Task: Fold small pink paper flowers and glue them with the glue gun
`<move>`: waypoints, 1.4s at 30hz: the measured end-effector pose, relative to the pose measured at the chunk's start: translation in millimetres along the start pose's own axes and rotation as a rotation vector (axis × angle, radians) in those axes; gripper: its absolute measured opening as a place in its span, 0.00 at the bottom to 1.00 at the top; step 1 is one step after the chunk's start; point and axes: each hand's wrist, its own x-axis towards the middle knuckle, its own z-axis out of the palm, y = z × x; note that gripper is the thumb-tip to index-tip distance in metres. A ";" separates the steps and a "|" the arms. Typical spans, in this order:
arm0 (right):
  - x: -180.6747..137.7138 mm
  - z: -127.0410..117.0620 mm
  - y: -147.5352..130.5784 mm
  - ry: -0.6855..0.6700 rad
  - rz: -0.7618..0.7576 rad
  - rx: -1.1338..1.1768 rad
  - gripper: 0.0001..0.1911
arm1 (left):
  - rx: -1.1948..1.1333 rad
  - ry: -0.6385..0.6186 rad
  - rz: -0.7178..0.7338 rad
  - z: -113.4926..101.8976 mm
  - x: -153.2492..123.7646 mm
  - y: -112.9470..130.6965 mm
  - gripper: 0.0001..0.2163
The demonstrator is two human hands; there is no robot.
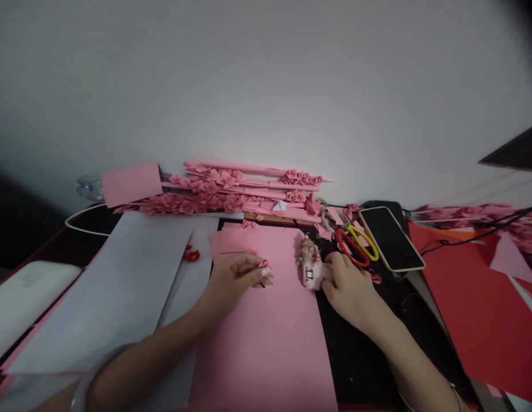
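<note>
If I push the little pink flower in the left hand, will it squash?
Probably: the flower looks like folded paper, so it may crumple. It's likely very light too: it looks tiny in the left hand.

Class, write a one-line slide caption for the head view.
Left hand pinches a small pink paper flower over a pink sheet; right hand holds a glue gun.

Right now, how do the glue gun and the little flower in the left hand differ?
Size: the glue gun is much bigger than the flower.
Color: the gun's body is pale pink with a brownish, crusted front; the flower is a deeper pink.
Hold: the right hand grips the gun's handle, while the left hand pinches the flower at its fingertips.
Shared: both are pinkish.
</note>
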 end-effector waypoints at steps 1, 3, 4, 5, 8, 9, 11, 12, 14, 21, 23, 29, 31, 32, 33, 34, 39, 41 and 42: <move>0.3 0.2 -0.1 0.004 0.007 0.002 0.12 | -0.004 -0.003 0.003 -0.1 0.2 -0.2 0.08; 1.7 1.8 0.3 0.017 0.019 0.009 0.12 | -0.012 -0.008 0.003 -0.1 0.4 -0.1 0.08; 2.8 3.0 0.9 0.029 0.027 0.012 0.12 | -0.015 -0.009 0.002 0.0 0.3 0.2 0.08; 4.0 4.4 1.5 0.048 0.036 0.013 0.12 | -0.018 -0.009 0.000 0.3 0.1 0.5 0.08; 7.5 9.2 4.4 0.129 0.064 0.009 0.13 | -0.024 -0.005 -0.008 1.4 -1.3 1.5 0.08; 8.4 10.6 5.6 0.155 0.071 0.005 0.14 | -0.026 -0.007 -0.008 1.8 -1.8 1.4 0.07; 9.6 12.8 7.9 0.202 0.066 -0.006 0.15 | -0.026 -0.021 -0.003 2.3 -2.7 0.7 0.07; 9.9 13.1 9.0 0.232 0.050 -0.010 0.16 | -0.023 -0.033 0.002 2.5 -3.0 0.1 0.07; 9.8 11.6 10.4 0.328 -0.010 0.004 0.17 | -0.009 -0.067 0.013 2.6 -3.4 -1.4 0.06; -2.6 -1.9 -4.5 0.529 -0.461 0.419 0.12 | 0.039 -0.152 0.030 2.1 -3.2 -9.2 0.05; -8.9 0.5 -12.5 0.460 -0.593 0.490 0.12 | 0.032 -0.192 0.026 2.1 -3.3 -11.7 0.04; -20.7 17.9 -28.2 0.270 -0.707 0.627 0.15 | 0.052 -0.280 -0.002 2.4 -5.2 -14.4 0.05; -22.0 20.5 -29.6 0.258 -0.715 0.652 0.14 | 0.065 -0.293 0.001 2.4 -6.0 -14.1 0.05; -22.5 20.9 -29.8 0.266 -0.717 0.664 0.14 | 0.072 -0.295 0.000 2.5 -6.4 -14.0 0.05; -22.8 20.8 -29.8 0.282 -0.717 0.675 0.14 | 0.078 -0.294 -0.002 2.7 -6.7 -13.8 0.05; -23.1 20.3 -29.6 0.300 -0.712 0.685 0.14 | 0.082 -0.287 -0.003 2.9 -7.0 -13.6 0.05; -23.7 17.2 -28.3 0.349 -0.697 0.710 0.16 | 0.086 -0.238 0.021 3.7 -6.7 -12.2 0.06; -23.7 17.0 -28.4 0.355 -0.701 0.711 0.16 | 0.097 -0.226 0.042 3.2 -6.1 -11.1 0.06; -23.7 17.1 -28.6 0.360 -0.703 0.710 0.17 | 0.104 -0.216 0.054 2.9 -5.9 -10.5 0.06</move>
